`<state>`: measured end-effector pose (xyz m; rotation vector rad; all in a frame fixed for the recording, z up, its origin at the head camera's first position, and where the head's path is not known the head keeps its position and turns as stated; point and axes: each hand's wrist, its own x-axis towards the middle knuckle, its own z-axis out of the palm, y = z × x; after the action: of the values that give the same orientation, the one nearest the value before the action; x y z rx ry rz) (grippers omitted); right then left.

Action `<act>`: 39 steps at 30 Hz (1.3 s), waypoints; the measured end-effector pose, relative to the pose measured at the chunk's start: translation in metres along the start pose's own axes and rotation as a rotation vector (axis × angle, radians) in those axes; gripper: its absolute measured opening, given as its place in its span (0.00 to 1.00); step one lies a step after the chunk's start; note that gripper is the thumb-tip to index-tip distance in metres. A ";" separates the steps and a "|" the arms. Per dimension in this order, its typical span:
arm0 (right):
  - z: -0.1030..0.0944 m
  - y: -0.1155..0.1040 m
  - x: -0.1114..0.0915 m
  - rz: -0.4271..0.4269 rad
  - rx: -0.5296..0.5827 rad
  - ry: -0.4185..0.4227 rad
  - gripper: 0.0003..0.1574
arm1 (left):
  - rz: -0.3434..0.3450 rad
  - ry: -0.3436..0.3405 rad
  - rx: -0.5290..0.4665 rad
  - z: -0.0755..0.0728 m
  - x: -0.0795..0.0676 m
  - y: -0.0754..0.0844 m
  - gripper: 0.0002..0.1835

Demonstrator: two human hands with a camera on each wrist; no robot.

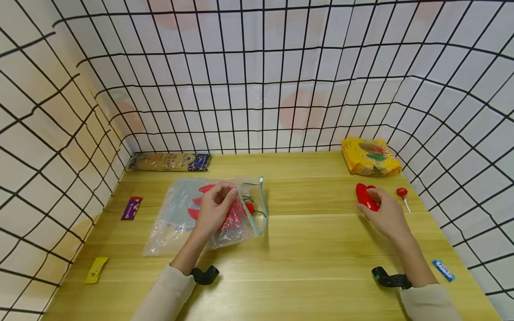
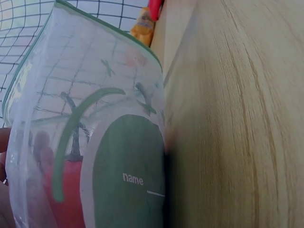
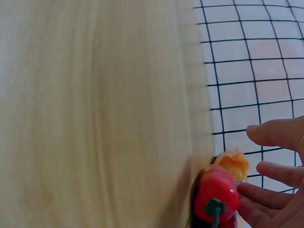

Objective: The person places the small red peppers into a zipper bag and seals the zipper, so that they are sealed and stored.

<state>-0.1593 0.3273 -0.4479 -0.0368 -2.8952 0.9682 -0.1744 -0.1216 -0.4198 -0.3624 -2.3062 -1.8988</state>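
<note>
My left hand [image 1: 217, 207] pinches the upper layer of a clear zip bag [image 1: 160, 232] near its green-edged mouth, which gapes to the right. Several red peppers [image 1: 193, 213] with thin dark stems lie inside it. The left wrist view shows the raised plastic [image 2: 109, 61] close up, with a green label reading "name" and a pepper [image 2: 66, 190] behind it. At the right, my right hand [image 1: 386, 213] is beside a glossy red pepper [image 1: 363, 196] on the table. In the right wrist view its fingers are spread, fingertips right at the pepper [image 3: 216, 192] with a green stem.
A yellow packet [image 1: 371, 158] and a noodle pack [image 1: 168, 162] lie along the back. A lollipop [image 1: 402, 192] and a blue-white wrapped candy [image 1: 443, 270] are at the right; a purple bar [image 1: 131, 208] and yellow sachet [image 1: 96, 270] at the left. Black wire mesh [image 1: 263, 80] surrounds the table.
</note>
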 end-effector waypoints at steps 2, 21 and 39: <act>0.003 0.004 0.002 -0.006 -0.038 -0.006 0.40 | 0.001 -0.001 0.002 0.000 0.000 0.001 0.10; 0.022 0.000 0.002 -0.011 -0.042 -0.038 0.35 | -0.021 0.004 -0.001 -0.003 -0.001 0.001 0.10; 0.087 -0.121 0.005 -0.139 0.605 -0.293 0.24 | -0.001 0.023 0.028 -0.004 -0.001 0.007 0.10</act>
<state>-0.1719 0.1788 -0.4439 0.3673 -2.6482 1.9010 -0.1716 -0.1249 -0.4130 -0.3338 -2.3161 -1.8594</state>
